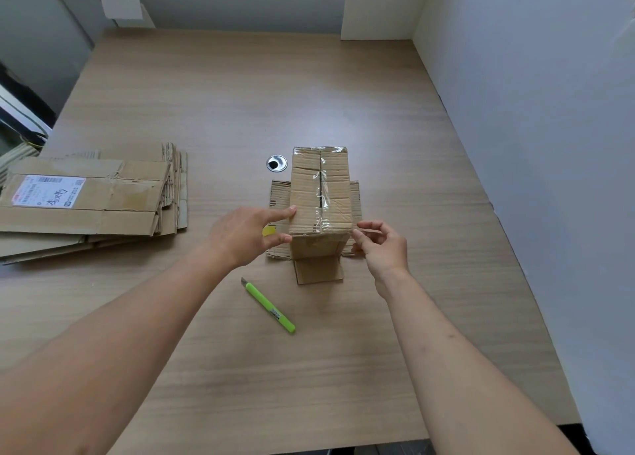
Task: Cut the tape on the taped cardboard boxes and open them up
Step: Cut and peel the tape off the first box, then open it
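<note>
- While it stands upright near the middle of the pale wood-grain bench (240, 368), the small brown cardboard box (321, 193) has clear tape (322, 179) running along the seam of its top face, and its bottom flaps lie spread flat on the bench around it.
- The left hand (245, 234) has its fingers straight, the fingertips touching the box's left side near the top edge.
- The right hand (381, 245) sits at the box's near right corner with fingers curled; whether they pinch the cardboard cannot be told.
- A lime-green plastic utility knife (270, 308) lies on the bench just in front of the box, between the two forearms, touched by neither hand.
- A stack of flattened brown cardboard boxes (92, 200) lies well to the left, the top one carrying a white shipping label (48, 191).
- A round metal cable grommet (277, 163) is set into the bench just left of the box's far end.
</note>
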A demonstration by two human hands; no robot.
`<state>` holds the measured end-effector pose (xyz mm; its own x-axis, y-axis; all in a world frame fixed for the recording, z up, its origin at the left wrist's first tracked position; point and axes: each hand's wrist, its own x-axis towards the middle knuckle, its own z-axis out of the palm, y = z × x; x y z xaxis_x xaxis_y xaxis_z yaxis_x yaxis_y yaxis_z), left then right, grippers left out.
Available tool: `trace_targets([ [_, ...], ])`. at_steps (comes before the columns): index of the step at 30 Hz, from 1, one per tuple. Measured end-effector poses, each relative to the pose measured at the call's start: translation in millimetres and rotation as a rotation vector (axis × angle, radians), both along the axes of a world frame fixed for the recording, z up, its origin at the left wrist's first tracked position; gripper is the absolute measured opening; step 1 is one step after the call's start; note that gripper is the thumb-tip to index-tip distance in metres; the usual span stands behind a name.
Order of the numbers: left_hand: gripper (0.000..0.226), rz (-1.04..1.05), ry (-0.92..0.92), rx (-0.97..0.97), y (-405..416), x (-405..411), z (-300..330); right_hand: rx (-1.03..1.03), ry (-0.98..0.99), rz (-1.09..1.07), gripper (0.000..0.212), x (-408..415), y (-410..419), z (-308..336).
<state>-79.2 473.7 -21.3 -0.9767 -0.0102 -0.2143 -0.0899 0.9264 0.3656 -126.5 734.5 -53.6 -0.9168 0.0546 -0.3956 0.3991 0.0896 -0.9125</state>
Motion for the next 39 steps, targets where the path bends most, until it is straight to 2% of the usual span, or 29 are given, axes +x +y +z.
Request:
trace_targets([
  [3, 0.058, 0.024, 0.014, 0.014, 2, 2, -1, 0.072, 0.091, -0.063, 0.017, 4, 2, -10],
  [9, 0.057, 0.041, 0.018, 0.000, 8, 3, 1, 0.552, 0.477, -0.023, 0.025, 12, 2, -2],
  [11, 0.057, 0.040, 0.021, -0.015, 10, 5, 2, 0.636, 0.623, -0.014, 0.023, 14, 0, 2],
  [14, 0.056, 0.039, 0.032, -0.023, 12, 6, 3, 0.591, 0.793, 0.250, 0.014, 17, -4, 2],
  [16, 0.057, 0.038, 0.039, -0.018, 12, 7, 1, 0.565, 0.795, 0.371, 0.019, 15, -9, -1],
  [19, 0.058, 0.053, 0.033, 0.011, 10, 9, -5, 0.533, 0.760, 0.330, 0.020, 11, -15, -10],
  [26, 0.058, 0.074, 0.042, 0.043, 9, 7, -13, 0.762, 0.939, 0.326, 0.008, 10, -22, -8],
  [30, 0.058, 0.054, 0.064, 0.042, 18, 6, -13, 0.828, 0.959, 0.538, 0.040, 18, -32, -3],
  [33, 0.058, 0.030, 0.074, 0.063, 31, 4, -14, 0.880, 0.734, 0.682, 0.060, 19, -37, -6],
  [36, 0.059, 0.004, 0.072, 0.129, 39, 2, -15, 0.996, 0.624, 0.729, 0.067, 15, -31, -12],
  [39, 0.061, -0.030, -0.035, 0.207, 32, 7, -13, 1.038, 0.585, 0.749, 0.071, 13, -31, -10],
])
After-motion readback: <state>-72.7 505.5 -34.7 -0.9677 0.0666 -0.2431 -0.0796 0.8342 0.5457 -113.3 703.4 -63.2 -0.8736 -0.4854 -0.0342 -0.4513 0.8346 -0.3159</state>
